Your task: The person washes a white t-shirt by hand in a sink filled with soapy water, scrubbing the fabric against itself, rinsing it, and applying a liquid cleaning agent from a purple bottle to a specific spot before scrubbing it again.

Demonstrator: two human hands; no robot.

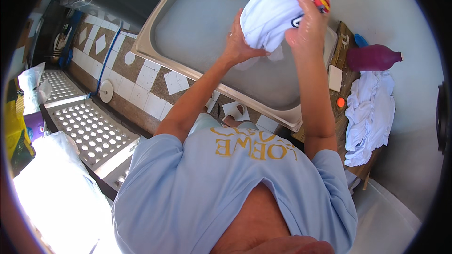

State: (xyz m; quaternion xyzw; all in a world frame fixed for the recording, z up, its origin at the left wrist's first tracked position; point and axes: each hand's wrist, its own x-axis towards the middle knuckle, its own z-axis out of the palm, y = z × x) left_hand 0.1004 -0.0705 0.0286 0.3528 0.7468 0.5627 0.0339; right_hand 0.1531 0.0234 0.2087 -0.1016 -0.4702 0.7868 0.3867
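Bunched between my two hands is a white garment (270, 14) with a small red and yellow mark and a dark mark on it. My left hand (240, 44) grips its lower left side, and my right hand (306, 16) wraps its right side, with wet skin showing. The garment is held over the right part of a metal sink (141, 42) filled with cloudy, greyish water (202, 19). A wet fold hangs from its underside, close to the water's surface.
Along the right, a wooden ledge (341, 56) carries a bar of soap (334, 78), an orange cap (340, 102), a purple bottle (374, 58) lying sideways and a crumpled white cloth (369, 117). A perforated rack (94, 127) stands left above the tiled floor (136, 87).
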